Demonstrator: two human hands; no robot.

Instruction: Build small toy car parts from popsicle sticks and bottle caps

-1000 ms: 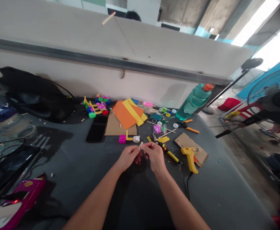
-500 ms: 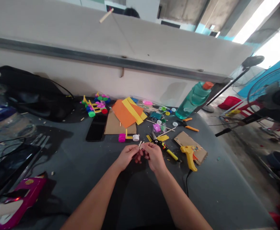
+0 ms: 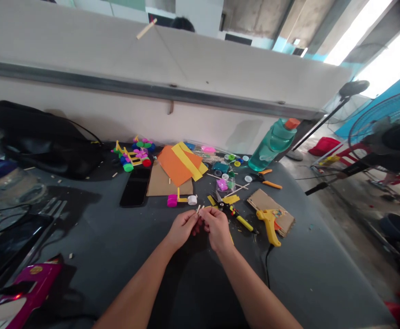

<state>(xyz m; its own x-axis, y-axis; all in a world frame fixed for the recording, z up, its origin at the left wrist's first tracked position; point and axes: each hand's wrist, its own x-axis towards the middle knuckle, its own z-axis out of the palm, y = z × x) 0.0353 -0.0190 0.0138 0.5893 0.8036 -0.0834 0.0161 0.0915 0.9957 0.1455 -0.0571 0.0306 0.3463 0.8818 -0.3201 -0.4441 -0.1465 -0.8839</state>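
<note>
My left hand [image 3: 185, 225] and my right hand [image 3: 216, 225] meet above the dark table, fingertips together. Each is closed, pinching short pale wooden sticks [image 3: 198, 209] whose ends poke up between the fingers; the lower parts are hidden. Just beyond the fingertips lies a small piece with a magenta bottle cap [image 3: 172, 200], a white bottle cap [image 3: 192, 200] and a yellow strip between them. Close to my right hand rest yellow-handled pliers [image 3: 236, 214] on yellow scraps. Farther right is a yellow glue gun [image 3: 269, 224] on cardboard.
Behind lie a black phone [image 3: 135, 188], orange sheet [image 3: 175, 168], colourful cap-wheeled models [image 3: 133, 155] and loose caps. A teal bottle [image 3: 271, 146] stands at the back right near orange-handled pliers [image 3: 270, 183]. Left are a black bag [image 3: 45, 139] and a magenta box [image 3: 32, 288]. A fan [image 3: 392, 132] stands beyond the table.
The whole view has shifted slightly. Both hands stay together around the sticks, with only small finger movement; a yellow strip now shows beside my right wrist.
</note>
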